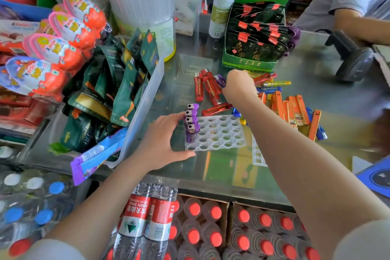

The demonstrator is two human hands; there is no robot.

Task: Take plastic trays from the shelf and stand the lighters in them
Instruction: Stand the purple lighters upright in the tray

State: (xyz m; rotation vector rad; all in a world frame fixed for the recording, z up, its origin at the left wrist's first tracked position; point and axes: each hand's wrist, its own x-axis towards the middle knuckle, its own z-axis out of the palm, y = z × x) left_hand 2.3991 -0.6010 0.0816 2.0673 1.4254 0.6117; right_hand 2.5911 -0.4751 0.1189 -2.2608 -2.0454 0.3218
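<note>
A clear plastic tray (pixel 219 133) with rows of round holes lies on the glass counter. Several purple lighters (pixel 191 122) stand in its left column. My left hand (pixel 162 143) grips the tray's left edge, thumb under the near corner. Farther back, my right hand (pixel 238 85) is closed on a purple lighter (pixel 220 80) among the loose ones. Red lighters (pixel 209 88) lie in a heap beside it. Orange lighters (pixel 293 110), some blue ones and a yellow one lie to the right. A second tray (pixel 258 154) is partly hidden under my right forearm.
A clear bin (pixel 143 99) of dark green packets stands left of the tray. A green display box (pixel 253 34) sits behind the lighters. A barcode scanner (pixel 352 59) and another person's arm (pixel 358 25) are at the back right. Water bottles (pixel 147 221) stand below the counter's near edge.
</note>
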